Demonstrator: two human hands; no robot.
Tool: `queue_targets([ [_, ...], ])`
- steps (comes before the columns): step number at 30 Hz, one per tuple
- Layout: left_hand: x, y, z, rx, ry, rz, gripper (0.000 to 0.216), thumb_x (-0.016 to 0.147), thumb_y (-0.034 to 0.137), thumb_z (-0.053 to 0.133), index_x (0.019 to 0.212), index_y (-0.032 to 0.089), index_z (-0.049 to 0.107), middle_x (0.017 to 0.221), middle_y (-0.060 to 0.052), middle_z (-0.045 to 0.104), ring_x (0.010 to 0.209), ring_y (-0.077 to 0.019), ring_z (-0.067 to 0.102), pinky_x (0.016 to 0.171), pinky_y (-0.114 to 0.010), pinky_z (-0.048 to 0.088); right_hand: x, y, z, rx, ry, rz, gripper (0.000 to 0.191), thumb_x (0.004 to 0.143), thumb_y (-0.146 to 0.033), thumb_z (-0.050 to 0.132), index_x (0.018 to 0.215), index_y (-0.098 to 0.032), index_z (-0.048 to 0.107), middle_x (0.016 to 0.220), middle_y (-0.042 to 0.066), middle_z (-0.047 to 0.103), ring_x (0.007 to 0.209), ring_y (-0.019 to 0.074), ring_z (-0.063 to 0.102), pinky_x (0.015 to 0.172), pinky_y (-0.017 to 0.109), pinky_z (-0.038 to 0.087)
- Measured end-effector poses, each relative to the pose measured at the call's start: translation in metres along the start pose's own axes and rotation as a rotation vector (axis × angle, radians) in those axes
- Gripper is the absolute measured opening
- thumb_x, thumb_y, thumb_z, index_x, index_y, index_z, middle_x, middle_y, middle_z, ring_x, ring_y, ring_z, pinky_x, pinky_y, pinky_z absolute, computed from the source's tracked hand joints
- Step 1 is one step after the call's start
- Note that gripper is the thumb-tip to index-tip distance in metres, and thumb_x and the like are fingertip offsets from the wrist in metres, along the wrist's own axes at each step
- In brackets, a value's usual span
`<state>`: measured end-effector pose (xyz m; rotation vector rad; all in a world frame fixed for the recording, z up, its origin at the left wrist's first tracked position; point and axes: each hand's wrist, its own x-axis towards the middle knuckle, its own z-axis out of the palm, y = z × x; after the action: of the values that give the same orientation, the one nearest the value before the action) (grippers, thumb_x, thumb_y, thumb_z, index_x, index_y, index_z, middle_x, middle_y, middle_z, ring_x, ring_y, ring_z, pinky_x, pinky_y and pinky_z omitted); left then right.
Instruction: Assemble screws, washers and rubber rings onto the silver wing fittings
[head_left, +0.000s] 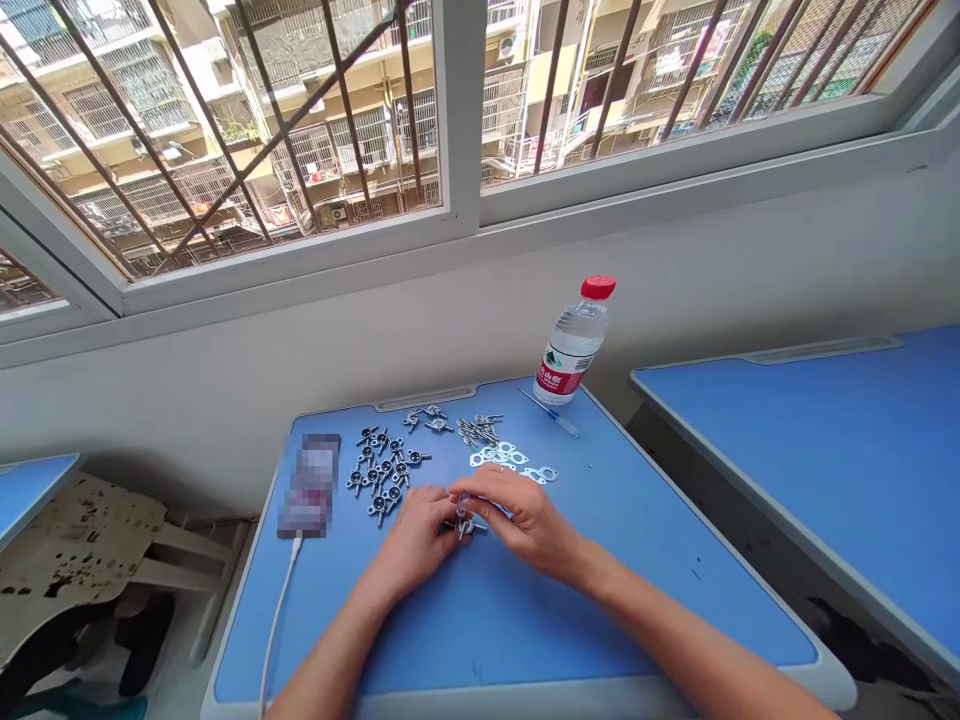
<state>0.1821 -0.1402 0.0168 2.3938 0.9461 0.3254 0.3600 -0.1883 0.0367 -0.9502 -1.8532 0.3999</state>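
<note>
Both my hands meet at the middle of a blue desk (525, 620). My left hand (415, 535) and my right hand (517, 515) pinch a small metal part (465, 523) between their fingertips, just above the desk top. Behind my left hand lies a cluster of several dark metal winged parts (382, 470). Further back sit more small metal pieces (480, 430) and a row of flat silver plates (514, 460).
A phone (310, 484) with a white cable (274, 620) lies at the desk's left. A water bottle (574, 343) with a red cap stands at the back right, a thin pen-like tool (551, 413) beside it. Another blue desk (832, 460) is to the right, a worn chair (82, 545) to the left.
</note>
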Motion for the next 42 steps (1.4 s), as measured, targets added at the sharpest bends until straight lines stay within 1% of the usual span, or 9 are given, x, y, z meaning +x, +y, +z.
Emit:
queue_targets([
  [4, -0.0005, -0.0001, -0.0043, -0.013, -0.020, 0.031, 0.008, 0.083, 0.012, 0.065, 0.080, 0.020, 0.066, 0.096, -0.003, 0.067, 0.094, -0.0220, 0.059, 0.084, -0.034, 0.041, -0.0008, 0.0004, 0.0005, 0.005, 0.015, 0.018, 0.022, 0.099, -0.022, 0.047, 0.106, -0.019, 0.068, 0.084, 0.006, 0.072, 0.073, 0.0180, 0.063, 0.067, 0.031, 0.051],
  [7, -0.0016, -0.0001, -0.0079, -0.034, -0.039, 0.036, 0.009, 0.083, 0.012, 0.064, 0.083, 0.020, 0.067, 0.096, -0.003, 0.067, 0.095, -0.0219, 0.059, 0.085, -0.034, 0.041, -0.0012, 0.0004, 0.0010, 0.004, 0.015, 0.007, 0.022, 0.099, -0.021, 0.048, 0.106, -0.018, 0.068, 0.086, 0.006, 0.073, 0.074, 0.0181, 0.063, 0.068, 0.032, 0.051],
  [13, -0.0023, -0.0019, -0.0095, -0.086, -0.071, 0.037, 0.015, 0.085, 0.013, 0.065, 0.093, 0.023, 0.071, 0.107, -0.002, 0.069, 0.102, -0.0226, 0.058, 0.091, -0.035, 0.040, -0.0004, -0.0025, -0.0001, -0.018, -0.023, -0.002, 0.023, 0.099, -0.021, 0.046, 0.106, -0.019, 0.068, 0.085, 0.006, 0.073, 0.074, 0.0178, 0.064, 0.068, 0.031, 0.052],
  [19, -0.0011, -0.0046, -0.0061, -0.058, -0.055, 0.029, 0.014, 0.087, 0.019, 0.065, 0.098, 0.024, 0.071, 0.105, -0.004, 0.069, 0.102, -0.0236, 0.058, 0.093, -0.037, 0.041, 0.0018, -0.0063, -0.0007, -0.038, -0.047, -0.039, 0.026, 0.100, -0.021, 0.044, 0.108, -0.019, 0.068, 0.083, 0.006, 0.073, 0.074, 0.0176, 0.062, 0.068, 0.030, 0.051],
  [22, -0.0010, -0.0061, -0.0036, -0.036, -0.058, 0.034, 0.014, 0.088, 0.020, 0.064, 0.099, 0.025, 0.071, 0.104, -0.004, 0.069, 0.101, -0.0236, 0.058, 0.094, -0.037, 0.041, 0.0018, -0.0061, -0.0005, -0.046, -0.042, -0.040, 0.028, 0.101, -0.023, 0.043, 0.104, -0.019, 0.070, 0.079, 0.005, 0.072, 0.070, 0.0170, 0.061, 0.065, 0.029, 0.050],
  [28, -0.0010, -0.0069, -0.0012, -0.014, -0.047, 0.068, 0.015, 0.087, 0.014, 0.065, 0.097, 0.024, 0.070, 0.108, -0.004, 0.068, 0.103, -0.0228, 0.057, 0.093, -0.036, 0.041, 0.0015, -0.0068, 0.0008, -0.092, -0.002, -0.015, 0.030, 0.101, -0.027, 0.043, 0.092, -0.019, 0.070, 0.067, 0.003, 0.067, 0.060, 0.0161, 0.053, 0.059, 0.028, 0.044],
  [34, -0.0014, -0.0026, -0.0027, 0.011, -0.043, 0.073, 0.012, 0.091, 0.019, 0.059, 0.093, 0.023, 0.070, 0.102, -0.004, 0.068, 0.098, -0.0229, 0.057, 0.091, -0.036, 0.042, 0.0019, -0.0081, 0.0022, -0.106, 0.031, 0.009, 0.031, 0.101, -0.025, 0.043, 0.086, -0.020, 0.070, 0.066, 0.003, 0.067, 0.058, 0.0159, 0.054, 0.059, 0.029, 0.045],
  [37, -0.0015, -0.0027, -0.0024, 0.016, -0.039, 0.072, 0.012, 0.091, 0.022, 0.059, 0.093, 0.023, 0.071, 0.101, -0.005, 0.068, 0.097, -0.0237, 0.058, 0.091, -0.037, 0.042, 0.0021, -0.0084, 0.0030, -0.098, 0.031, 0.005, 0.030, 0.101, -0.025, 0.043, 0.088, -0.020, 0.070, 0.067, 0.003, 0.068, 0.059, 0.0158, 0.055, 0.059, 0.029, 0.045],
  [42, -0.0016, -0.0051, -0.0008, 0.015, -0.030, 0.069, 0.012, 0.091, 0.023, 0.060, 0.095, 0.024, 0.071, 0.101, -0.005, 0.068, 0.099, -0.0240, 0.057, 0.092, -0.038, 0.042, 0.0017, -0.0085, 0.0032, -0.101, 0.024, -0.013, 0.029, 0.101, -0.025, 0.044, 0.091, -0.020, 0.071, 0.069, 0.003, 0.069, 0.061, 0.0163, 0.056, 0.060, 0.029, 0.046],
])
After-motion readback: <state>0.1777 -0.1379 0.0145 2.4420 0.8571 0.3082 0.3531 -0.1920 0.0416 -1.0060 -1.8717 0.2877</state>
